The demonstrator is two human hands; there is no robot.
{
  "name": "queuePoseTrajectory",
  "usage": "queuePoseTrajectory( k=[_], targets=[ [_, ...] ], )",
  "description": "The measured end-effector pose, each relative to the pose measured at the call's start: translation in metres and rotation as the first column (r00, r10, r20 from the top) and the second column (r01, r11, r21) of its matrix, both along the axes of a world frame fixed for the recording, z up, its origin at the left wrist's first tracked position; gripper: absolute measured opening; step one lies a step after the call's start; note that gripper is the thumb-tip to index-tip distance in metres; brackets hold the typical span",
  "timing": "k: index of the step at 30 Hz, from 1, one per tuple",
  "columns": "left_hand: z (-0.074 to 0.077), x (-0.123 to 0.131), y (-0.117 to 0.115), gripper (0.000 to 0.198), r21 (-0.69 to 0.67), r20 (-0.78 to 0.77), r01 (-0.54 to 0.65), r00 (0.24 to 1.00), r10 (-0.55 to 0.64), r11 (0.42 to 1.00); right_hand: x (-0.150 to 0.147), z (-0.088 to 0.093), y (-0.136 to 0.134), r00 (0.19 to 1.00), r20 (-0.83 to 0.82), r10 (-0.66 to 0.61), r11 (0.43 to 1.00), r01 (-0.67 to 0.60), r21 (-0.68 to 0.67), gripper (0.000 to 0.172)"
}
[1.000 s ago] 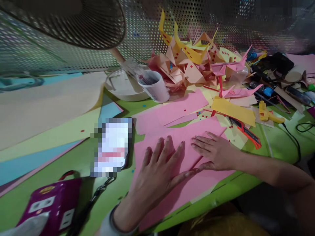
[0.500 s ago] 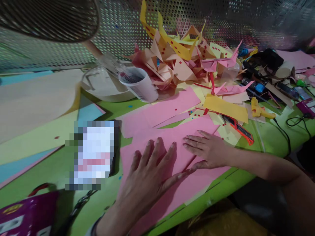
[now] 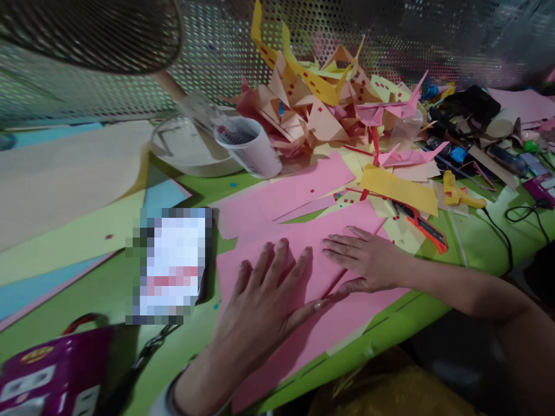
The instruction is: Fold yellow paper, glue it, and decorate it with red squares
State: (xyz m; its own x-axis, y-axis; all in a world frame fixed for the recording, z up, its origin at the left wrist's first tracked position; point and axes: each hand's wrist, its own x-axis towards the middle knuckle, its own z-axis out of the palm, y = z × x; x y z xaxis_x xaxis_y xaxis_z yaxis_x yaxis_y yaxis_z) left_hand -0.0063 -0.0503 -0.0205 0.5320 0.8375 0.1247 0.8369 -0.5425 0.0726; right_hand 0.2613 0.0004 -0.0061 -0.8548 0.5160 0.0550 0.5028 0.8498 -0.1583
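Both hands flat and spread, gripping nothing: left hand (image 3: 264, 294) and right hand (image 3: 368, 263) pressed palm-down on the pink sheet (image 3: 299, 341), fingers apart, thumbs nearly meeting at a raised crease that runs between them. Pressed this way, probably, to flatten the fold and pin the paper against the green table (image 3: 182, 358); hard to tell from this angle whether the sheet is doubled under the left palm.

Just left of the pink sheet, a phone (image 3: 173, 266) lying flat. Beyond the sheet, a white cup (image 3: 251, 150) tipped on its side, and behind that a heap of folded paper shapes (image 3: 321, 110). To the right of the sheet, an orange cutter (image 3: 422, 228) and a yellow glue gun (image 3: 459, 196) among loose scraps. Near-left of the sheet, a purple box (image 3: 56, 375) at the table edge.

Against the earlier frames, hands and sheet sit much the same, both palms down as before; mainly the view has swung, sliding the phone and purple box leftward in the picture.
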Motion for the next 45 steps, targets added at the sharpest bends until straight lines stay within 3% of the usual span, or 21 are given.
queuePoseTrajectory(
  k=[6,11,32,35,40,45],
  targets=[
    [0.006,0.005,0.001,0.086,-0.043,-0.02,-0.029,0.999,0.028,0.999,0.002,-0.002,-0.001,0.999,-0.042,0.009,1.0,-0.008,0.021,0.075],
    [0.008,0.009,0.002,0.09,0.007,-0.013,-0.037,0.999,0.037,0.999,0.003,-0.006,-0.001,0.998,-0.059,0.012,0.999,-0.01,0.032,0.077],
    [0.005,0.004,0.005,0.085,0.012,0.022,-0.042,0.999,0.042,0.999,0.001,-0.008,-0.002,0.999,-0.051,-0.012,0.996,0.016,0.091,0.075],
    [0.01,0.006,0.008,0.089,0.049,0.086,0.026,0.996,-0.031,0.998,0.001,-0.008,-0.002,0.999,-0.05,-0.011,0.995,0.016,0.098,0.075],
    [0.01,0.008,0.01,0.101,0.017,0.14,0.274,0.952,-0.273,0.962,0.0,-0.008,0.0,0.999,-0.041,-0.012,0.998,0.014,0.053,0.071],
    [0.0,0.006,0.009,0.103,0.014,0.121,0.294,0.948,-0.294,0.956,-0.001,-0.008,0.001,0.998,-0.056,-0.022,0.999,0.023,0.024,0.073]
  ],
)
